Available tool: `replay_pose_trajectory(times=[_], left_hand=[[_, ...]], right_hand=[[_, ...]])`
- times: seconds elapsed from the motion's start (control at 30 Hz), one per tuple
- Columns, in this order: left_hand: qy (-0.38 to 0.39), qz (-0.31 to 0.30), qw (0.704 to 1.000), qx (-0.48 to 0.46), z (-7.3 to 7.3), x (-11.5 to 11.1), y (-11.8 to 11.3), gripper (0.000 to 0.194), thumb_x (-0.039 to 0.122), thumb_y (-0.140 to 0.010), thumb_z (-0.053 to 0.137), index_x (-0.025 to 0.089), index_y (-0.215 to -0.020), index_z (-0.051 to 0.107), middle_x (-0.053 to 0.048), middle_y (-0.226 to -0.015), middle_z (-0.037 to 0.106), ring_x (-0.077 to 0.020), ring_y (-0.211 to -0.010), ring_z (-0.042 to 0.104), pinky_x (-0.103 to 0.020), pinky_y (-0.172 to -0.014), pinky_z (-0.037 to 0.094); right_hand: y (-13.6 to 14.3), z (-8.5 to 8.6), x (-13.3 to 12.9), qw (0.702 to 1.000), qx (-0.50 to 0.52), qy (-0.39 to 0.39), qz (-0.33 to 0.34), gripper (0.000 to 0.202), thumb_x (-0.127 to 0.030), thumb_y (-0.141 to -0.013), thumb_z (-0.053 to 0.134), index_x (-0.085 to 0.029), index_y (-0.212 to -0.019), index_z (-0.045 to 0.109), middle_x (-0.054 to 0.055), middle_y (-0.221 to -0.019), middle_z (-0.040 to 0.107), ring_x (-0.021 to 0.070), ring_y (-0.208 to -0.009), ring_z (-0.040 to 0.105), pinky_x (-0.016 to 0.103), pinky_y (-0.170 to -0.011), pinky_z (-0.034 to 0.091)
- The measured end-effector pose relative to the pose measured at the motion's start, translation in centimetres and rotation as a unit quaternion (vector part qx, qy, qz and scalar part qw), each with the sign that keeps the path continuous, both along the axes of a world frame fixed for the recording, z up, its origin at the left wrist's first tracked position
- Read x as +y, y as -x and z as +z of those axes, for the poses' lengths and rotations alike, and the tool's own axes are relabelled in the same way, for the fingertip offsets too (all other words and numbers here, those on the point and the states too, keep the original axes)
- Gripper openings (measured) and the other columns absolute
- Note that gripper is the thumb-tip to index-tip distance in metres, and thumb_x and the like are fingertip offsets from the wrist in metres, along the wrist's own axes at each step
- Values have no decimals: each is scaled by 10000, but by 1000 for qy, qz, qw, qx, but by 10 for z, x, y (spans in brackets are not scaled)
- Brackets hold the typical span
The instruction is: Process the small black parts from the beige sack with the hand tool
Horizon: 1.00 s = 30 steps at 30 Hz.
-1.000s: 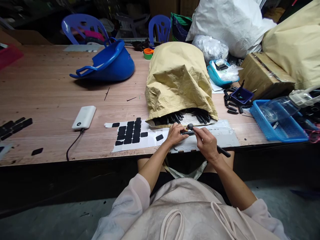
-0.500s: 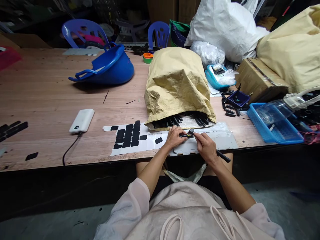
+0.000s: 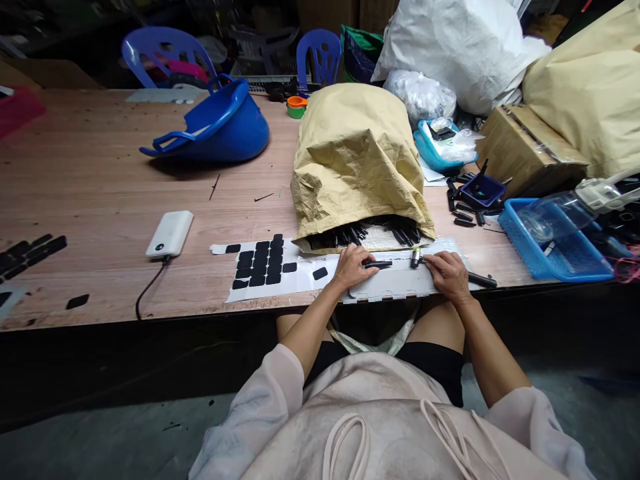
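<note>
My left hand (image 3: 353, 265) is closed on a slim black pen-like piece (image 3: 383, 265), its tip pointing right over the grey-white board (image 3: 393, 287) at the table edge. In my right hand (image 3: 449, 273) is a small hammer (image 3: 415, 258); its head rests on or just above the board, and its black handle runs out past the wrist side. A gap separates the hammer head from the black piece. Just beyond both hands, a tan woven sack (image 3: 360, 153) lies with its mouth towards me, showing several similar black pieces (image 3: 349, 235) inside.
Left of my hands lies a white sheet with black rounded stickers (image 3: 260, 263). Farther left are a white power bank (image 3: 170, 235) with a cable and a tilted blue basin (image 3: 225, 127). At right stand a blue basket (image 3: 555, 260), a small purple tray (image 3: 483, 191) and a cardboard box (image 3: 533, 143).
My right hand has drawn the hammer rightwards, away from the black piece it was touching or close to. The left hand stays in about the same place, still gripping the piece. The view has shifted slightly.
</note>
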<state>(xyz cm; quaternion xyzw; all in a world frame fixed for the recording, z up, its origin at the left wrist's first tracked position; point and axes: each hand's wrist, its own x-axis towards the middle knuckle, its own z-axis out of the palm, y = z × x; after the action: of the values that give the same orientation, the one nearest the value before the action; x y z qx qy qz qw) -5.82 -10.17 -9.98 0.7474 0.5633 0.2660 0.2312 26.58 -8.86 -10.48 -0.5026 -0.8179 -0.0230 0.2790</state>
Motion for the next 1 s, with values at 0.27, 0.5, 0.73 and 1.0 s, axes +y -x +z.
replay_pose_trajectory(times=[0.27, 0.5, 0.73, 1.0], left_hand=[[-63, -187, 980, -32, -4, -83, -18, 325, 482, -1023, 569, 227, -1112, 749, -114, -1030, 760, -264, -999, 676, -438, -935, 508], [255, -121, 955, 88, -64, -127, -38, 375, 423, -1040, 530, 264, -1338, 692, -99, -1286, 761, -273, -1194, 728, -356, -985, 574], [347, -112, 919, 151, -58, -112, -39, 502, 276, -929, 671, 291, -1430, 651, -108, -1463, 682, -320, -1349, 650, -408, -1083, 535], [253, -178, 951, 7, 50, -61, -13, 223, 325, -969, 642, 207, -1077, 798, -43, -998, 813, -196, -905, 744, -262, -792, 522]], right_hand=[[2, -7, 0, 1000, -6, 1, -14, 260, -324, -999, 579, -253, -1105, 805, 74, -933, 698, 236, -886, 570, 376, -842, 463], [3, -9, 0, 1000, -3, -2, -21, 263, -336, -999, 572, -259, -1099, 802, 79, -939, 684, 243, -889, 547, 381, -836, 441], [4, -7, -1, 1000, -13, -5, -21, 255, -303, -982, 588, -255, -1118, 798, 76, -935, 679, 240, -891, 545, 369, -823, 444], [4, -9, 0, 999, -15, -26, -17, 255, -324, -994, 572, -250, -1097, 793, 71, -911, 675, 241, -864, 542, 369, -808, 438]])
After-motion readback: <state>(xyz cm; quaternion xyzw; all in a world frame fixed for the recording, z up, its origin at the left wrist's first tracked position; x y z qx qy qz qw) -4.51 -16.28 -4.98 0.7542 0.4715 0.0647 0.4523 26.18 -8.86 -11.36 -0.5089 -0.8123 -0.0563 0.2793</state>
